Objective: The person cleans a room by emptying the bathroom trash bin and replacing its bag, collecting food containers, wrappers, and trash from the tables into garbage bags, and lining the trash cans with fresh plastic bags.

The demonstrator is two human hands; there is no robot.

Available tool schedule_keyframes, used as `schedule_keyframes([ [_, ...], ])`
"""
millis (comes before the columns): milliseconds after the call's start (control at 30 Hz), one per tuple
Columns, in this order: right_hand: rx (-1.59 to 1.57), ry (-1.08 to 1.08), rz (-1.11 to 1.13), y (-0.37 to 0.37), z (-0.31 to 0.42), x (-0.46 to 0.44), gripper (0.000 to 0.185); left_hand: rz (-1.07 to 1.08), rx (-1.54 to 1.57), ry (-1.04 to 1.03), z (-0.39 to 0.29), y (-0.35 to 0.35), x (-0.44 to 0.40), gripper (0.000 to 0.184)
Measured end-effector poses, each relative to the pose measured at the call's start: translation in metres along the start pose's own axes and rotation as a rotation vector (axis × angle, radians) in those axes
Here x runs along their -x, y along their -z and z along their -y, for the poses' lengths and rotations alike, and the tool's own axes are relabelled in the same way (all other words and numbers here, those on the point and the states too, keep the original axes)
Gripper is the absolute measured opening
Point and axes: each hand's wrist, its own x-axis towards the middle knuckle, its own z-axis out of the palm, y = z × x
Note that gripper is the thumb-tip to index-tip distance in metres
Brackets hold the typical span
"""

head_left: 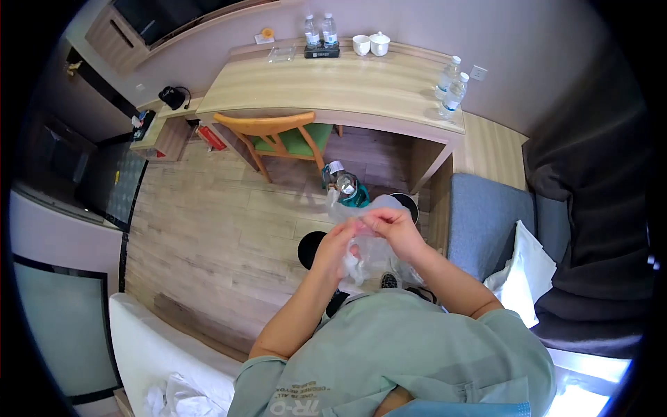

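Observation:
A thin, translucent plastic bag [375, 254] hangs between my two hands in front of my body. My left hand [336, 244] pinches the bag's upper edge from the left. My right hand [394, 229] grips the edge on the right, its fingertips close to those of the left hand. The lower part of the bag drapes down, crumpled, over the floor near my feet. Just beyond it stands a large clear bottle [347, 183] with a white cap and a teal lower part.
A round black object [310, 249] lies left of my hands, with another black-rimmed one [406, 204] at right. Ahead are a wooden chair [288, 139] and a long desk [333, 83] carrying water bottles [453, 96] and white cups [379, 44]. A grey cushioned bench [486, 222] stands right.

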Motion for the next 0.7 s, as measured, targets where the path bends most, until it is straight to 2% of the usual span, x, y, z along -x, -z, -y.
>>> schedule_keyframes([
  [67, -0.555, -0.275, -0.082, -0.002, 0.010, -0.006, 0.012, 0.074, 0.311, -0.047, 0.008, 0.024, 0.000, 0.016],
  [100, -0.547, -0.281, -0.077, -0.001, 0.015, -0.010, 0.012, 0.133, 0.519, -0.032, 0.005, 0.042, 0.002, 0.014],
  [133, -0.700, -0.326, -0.110, 0.004, 0.021, -0.014, 0.010, 0.222, 0.665, 0.001, -0.009, 0.050, 0.013, 0.015],
  [167, -0.852, -0.370, -0.144, 0.011, 0.026, -0.019, 0.009, 0.369, 0.731, -0.050, -0.011, 0.071, 0.017, 0.016],
  [233, -1.094, -0.260, 0.176, 0.051, 0.008, -0.041, 0.009, 0.286, 0.587, -0.160, -0.021, 0.112, 0.034, 0.016],
  [300, -0.947, -0.124, 0.226, 0.062, 0.023, -0.051, 0.008, 0.279, 0.576, -0.217, -0.020, 0.153, 0.053, 0.016],
  [367, -0.706, -0.103, -0.228, 0.038, 0.059, -0.053, 0.009, -0.073, 0.251, -0.215, -0.011, 0.198, 0.065, 0.014],
  [400, -0.602, -0.066, -0.172, 0.038, 0.057, -0.056, 0.008, -0.076, 0.260, -0.219, -0.003, 0.227, 0.061, 0.014],
  [433, -0.595, -0.072, -0.166, 0.031, 0.054, -0.059, 0.008, -0.239, -0.122, -0.195, 0.008, 0.257, 0.053, 0.024],
  [467, -0.417, -0.087, -0.090, 0.024, 0.052, -0.062, 0.008, -0.398, -0.507, -0.160, 0.014, 0.274, 0.050, 0.038],
  [500, -0.241, -0.102, -0.015, 0.016, 0.050, -0.063, 0.008, -0.400, -0.500, -0.159, 0.010, 0.277, 0.050, 0.038],
  [567, -0.123, -0.175, 0.058, -0.026, 0.060, -0.057, 0.006, -0.414, -0.459, -0.346, -0.014, 0.264, 0.041, 0.062],
  [633, 0.116, -0.158, 0.277, -0.050, 0.047, -0.062, 0.011, -0.318, -0.713, -0.586, -0.051, 0.201, 0.041, 0.068],
  [667, 0.119, -0.163, 0.277, -0.064, 0.041, -0.064, 0.011, -0.288, -0.882, -0.726, -0.059, 0.180, 0.031, 0.066],
  [700, 0.145, -0.168, 0.369, -0.077, 0.036, -0.065, 0.011, -0.253, -1.052, -0.866, -0.064, 0.165, 0.021, 0.064],
])
